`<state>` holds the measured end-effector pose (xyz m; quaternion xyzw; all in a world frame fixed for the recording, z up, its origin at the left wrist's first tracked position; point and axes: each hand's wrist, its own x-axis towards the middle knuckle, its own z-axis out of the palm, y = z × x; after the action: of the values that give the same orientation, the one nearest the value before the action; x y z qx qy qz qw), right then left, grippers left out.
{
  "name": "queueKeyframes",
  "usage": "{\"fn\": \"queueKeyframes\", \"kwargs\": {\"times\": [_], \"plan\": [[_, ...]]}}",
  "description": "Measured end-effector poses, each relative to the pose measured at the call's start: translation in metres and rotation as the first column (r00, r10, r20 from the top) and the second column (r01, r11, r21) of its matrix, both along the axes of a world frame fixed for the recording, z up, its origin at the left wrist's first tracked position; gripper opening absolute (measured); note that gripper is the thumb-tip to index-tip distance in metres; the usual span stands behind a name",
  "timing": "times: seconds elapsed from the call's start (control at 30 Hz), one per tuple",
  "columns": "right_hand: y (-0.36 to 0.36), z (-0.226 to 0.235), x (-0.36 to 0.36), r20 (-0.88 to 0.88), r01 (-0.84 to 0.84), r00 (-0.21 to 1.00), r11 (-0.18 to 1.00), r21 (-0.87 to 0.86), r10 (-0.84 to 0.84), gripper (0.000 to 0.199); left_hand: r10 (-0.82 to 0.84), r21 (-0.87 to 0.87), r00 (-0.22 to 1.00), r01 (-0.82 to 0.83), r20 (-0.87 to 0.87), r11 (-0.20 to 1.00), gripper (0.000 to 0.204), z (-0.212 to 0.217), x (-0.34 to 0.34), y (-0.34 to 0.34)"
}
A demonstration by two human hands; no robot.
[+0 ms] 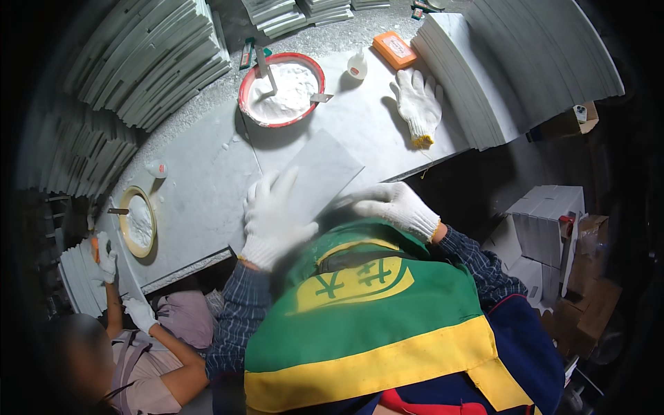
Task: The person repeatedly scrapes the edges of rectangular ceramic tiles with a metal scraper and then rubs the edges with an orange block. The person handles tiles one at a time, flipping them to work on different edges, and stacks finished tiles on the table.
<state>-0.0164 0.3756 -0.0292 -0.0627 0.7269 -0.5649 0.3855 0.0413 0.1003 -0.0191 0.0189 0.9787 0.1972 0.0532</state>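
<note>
Our left hand spreads on a grey tile at twelve o'clock, grip apart; whether our right hand clamps its edge, we cannot tell. Over the desk, this tile seems mid-work. Beyond, at eleven, the bowl holds plenty of white paste; the farther stacks, at two and ten, look unsorted into done or left.

Open tabletop between tile and loose glove, slab stack blocking right

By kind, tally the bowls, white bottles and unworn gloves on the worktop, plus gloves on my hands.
Bowls: 2
White bottles: 2
Unworn gloves: 1
Gloves on your left hand and right hand: 2
Total: 7
</note>
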Motion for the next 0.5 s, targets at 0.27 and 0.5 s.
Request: {"fn": "queueKeyframes", "kwargs": {"times": [0.27,0.5], "plan": [[-0.067,0.032,-0.021,0.085,0.023,0.996,0.910,-0.413,0.013,0.054,0.195,0.415,0.948,-0.287,0.250,0.863,0.108,0.052,0.000,0.028],[-0.096,0.044,-0.050,0.231,-0.061,0.956,0.890,-0.452,0.183,0.037,0.361,0.653,0.906,-0.413,0.221,0.636,0.104,0.037,0.020,0.009]]}}
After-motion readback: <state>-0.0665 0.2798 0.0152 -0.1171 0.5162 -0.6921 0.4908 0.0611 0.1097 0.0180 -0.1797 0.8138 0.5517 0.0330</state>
